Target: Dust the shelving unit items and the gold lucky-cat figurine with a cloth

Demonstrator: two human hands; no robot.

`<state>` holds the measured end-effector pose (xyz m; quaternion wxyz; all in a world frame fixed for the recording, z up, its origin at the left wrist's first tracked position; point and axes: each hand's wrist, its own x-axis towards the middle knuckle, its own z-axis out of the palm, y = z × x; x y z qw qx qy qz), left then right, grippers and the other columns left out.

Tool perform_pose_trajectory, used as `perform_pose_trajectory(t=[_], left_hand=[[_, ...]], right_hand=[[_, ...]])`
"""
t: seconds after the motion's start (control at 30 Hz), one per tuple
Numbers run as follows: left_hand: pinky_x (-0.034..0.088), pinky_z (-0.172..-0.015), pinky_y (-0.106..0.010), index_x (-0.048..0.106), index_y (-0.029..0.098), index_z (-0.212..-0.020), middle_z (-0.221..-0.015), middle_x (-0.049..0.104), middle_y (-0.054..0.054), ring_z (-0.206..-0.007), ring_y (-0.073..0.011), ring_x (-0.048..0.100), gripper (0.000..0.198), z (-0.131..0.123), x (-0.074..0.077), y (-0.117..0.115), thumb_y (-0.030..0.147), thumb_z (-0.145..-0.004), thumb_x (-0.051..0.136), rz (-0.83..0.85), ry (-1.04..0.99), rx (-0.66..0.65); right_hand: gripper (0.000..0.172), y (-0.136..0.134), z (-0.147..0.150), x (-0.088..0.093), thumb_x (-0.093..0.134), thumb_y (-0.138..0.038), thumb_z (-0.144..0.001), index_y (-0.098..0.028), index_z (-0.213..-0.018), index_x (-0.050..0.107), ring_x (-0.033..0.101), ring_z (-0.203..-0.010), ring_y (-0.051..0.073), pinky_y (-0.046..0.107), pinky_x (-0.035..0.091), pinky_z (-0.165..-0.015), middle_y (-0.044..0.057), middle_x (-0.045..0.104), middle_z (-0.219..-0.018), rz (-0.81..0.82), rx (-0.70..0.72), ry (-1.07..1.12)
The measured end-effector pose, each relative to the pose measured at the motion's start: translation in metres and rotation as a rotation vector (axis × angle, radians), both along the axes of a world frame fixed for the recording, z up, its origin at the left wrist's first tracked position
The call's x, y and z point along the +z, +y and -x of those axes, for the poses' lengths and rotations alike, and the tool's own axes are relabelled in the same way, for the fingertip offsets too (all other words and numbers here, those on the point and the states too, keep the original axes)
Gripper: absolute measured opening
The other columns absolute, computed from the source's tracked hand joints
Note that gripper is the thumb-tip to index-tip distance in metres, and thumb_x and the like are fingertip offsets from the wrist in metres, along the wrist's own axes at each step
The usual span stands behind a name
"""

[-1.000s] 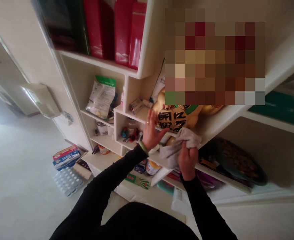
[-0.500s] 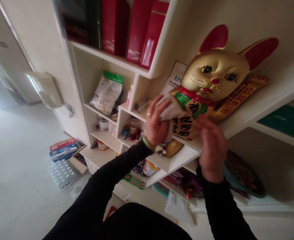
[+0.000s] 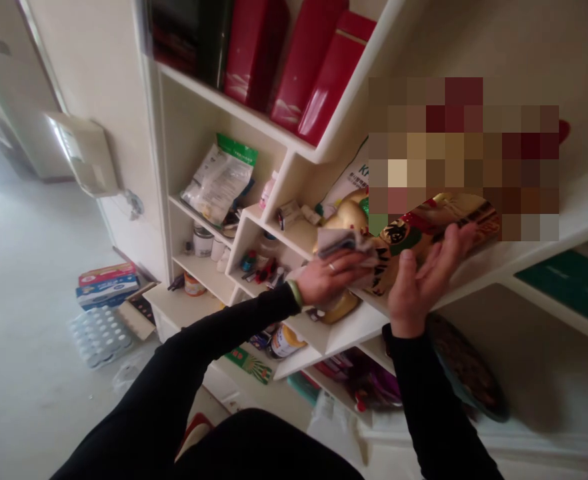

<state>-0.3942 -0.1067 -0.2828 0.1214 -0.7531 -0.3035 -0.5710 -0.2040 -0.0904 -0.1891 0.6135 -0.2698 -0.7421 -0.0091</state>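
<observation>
A gold lucky cat figurine (image 3: 424, 223) with a green bib stands tilted in my view on a white shelf. Blocky pixels cover its head. My left hand (image 3: 327, 277) is closed over a pale folded cloth (image 3: 341, 241), which it presses on the lower front of the figurine. A ring and a light wristband show on that hand. My right hand (image 3: 424, 283) has its fingers stretched apart at the cat's other side, close to the body; whether it touches there I cannot tell.
White shelving (image 3: 294, 157) surrounds the figurine. Tall red boxes (image 3: 309, 63) stand above, and a plastic pouch (image 3: 221, 177) and small jars sit to the left. A dark round dish (image 3: 469, 370) leans below right. Boxes (image 3: 107, 287) lie on the floor.
My left hand has slid the cloth lower on the figurine's front. My right hand has turned, its fingers now spread toward the right. The whole view has shifted a little.
</observation>
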Motion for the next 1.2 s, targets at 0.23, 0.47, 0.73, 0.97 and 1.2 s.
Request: perform_pose_trajectory(t=[0.23,0.47,0.73,0.97,1.2], left_hand=[[0.04,-0.14,-0.056,0.056,0.017,-0.159,-0.171,0.054,-0.015,-0.161,-0.0338,0.051,0.067,0.016,0.009,0.026,0.063,-0.115,0.034,0.136,-0.65,0.226],[0.044,-0.137,-0.055,0.058,0.022,-0.159,-0.175,0.051,-0.015,-0.163,-0.0295,0.05,0.051,0.001,-0.017,-0.011,0.039,-0.112,0.045,0.204,-0.462,0.098],[0.057,-0.124,-0.047,0.07,0.019,-0.139,-0.141,0.078,-0.014,-0.133,-0.0289,0.073,0.04,0.025,0.032,0.036,0.038,-0.113,0.048,0.418,-0.665,0.061],[0.046,-0.134,-0.055,0.053,0.014,-0.161,-0.168,0.056,-0.022,-0.157,-0.0336,0.056,0.055,-0.014,0.011,-0.012,0.035,-0.111,0.045,0.222,-0.553,0.099],[0.046,-0.135,-0.05,0.056,0.016,-0.158,-0.167,0.059,-0.019,-0.154,-0.0309,0.058,0.052,-0.007,0.02,-0.004,0.03,-0.109,0.048,0.22,-0.56,0.09]], right_hand=[[0.075,0.019,-0.002,-0.059,0.064,-0.059,-0.097,-0.015,-0.155,0.048,0.047,-0.16,0.036,0.063,0.033,-0.135,0.025,0.045,-0.167,0.109,0.013,0.245],[0.061,0.027,0.005,-0.066,0.063,-0.063,-0.094,-0.022,-0.138,0.055,0.065,-0.136,0.03,0.058,0.049,-0.125,0.015,0.063,-0.148,0.338,-0.032,0.441],[0.066,0.022,0.007,-0.062,0.064,-0.065,-0.094,-0.022,-0.143,0.052,0.07,-0.128,0.028,0.055,0.054,-0.119,0.012,0.065,-0.141,0.392,-0.045,0.427],[0.055,0.03,0.005,-0.056,0.061,-0.061,-0.09,-0.026,-0.132,0.052,0.069,-0.127,0.032,0.059,0.054,-0.117,0.009,0.067,-0.128,0.395,0.06,0.455],[0.05,0.034,0.0,-0.053,0.068,-0.057,-0.089,-0.025,-0.125,0.057,0.071,-0.124,0.028,0.059,0.05,-0.122,0.005,0.067,-0.126,0.372,0.026,0.463]])
